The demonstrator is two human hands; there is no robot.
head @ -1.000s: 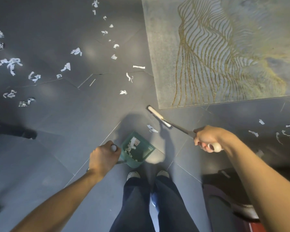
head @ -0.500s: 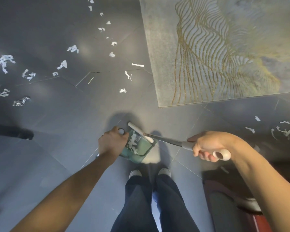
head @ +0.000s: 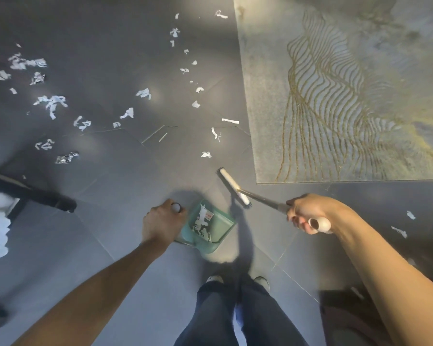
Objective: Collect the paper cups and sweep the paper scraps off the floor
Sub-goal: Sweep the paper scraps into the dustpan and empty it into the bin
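Covering most of the view, dark floor tiles [head: 110, 196] carry white paper scraps [head: 51, 104] beside a grey rug [head: 335, 96], while the left hand [head: 163, 222] grips the dustpan [head: 210, 227] handle and the right hand [head: 308, 212] grips the broom [head: 234, 187].

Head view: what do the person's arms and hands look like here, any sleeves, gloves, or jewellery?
Both forearms are bare up to the frame edge, with no sleeves in view. The left hand and the right hand wear no gloves, and no rings, watch or bracelet show on either. Lower down, the person wears dark trousers and light-toed shoes.
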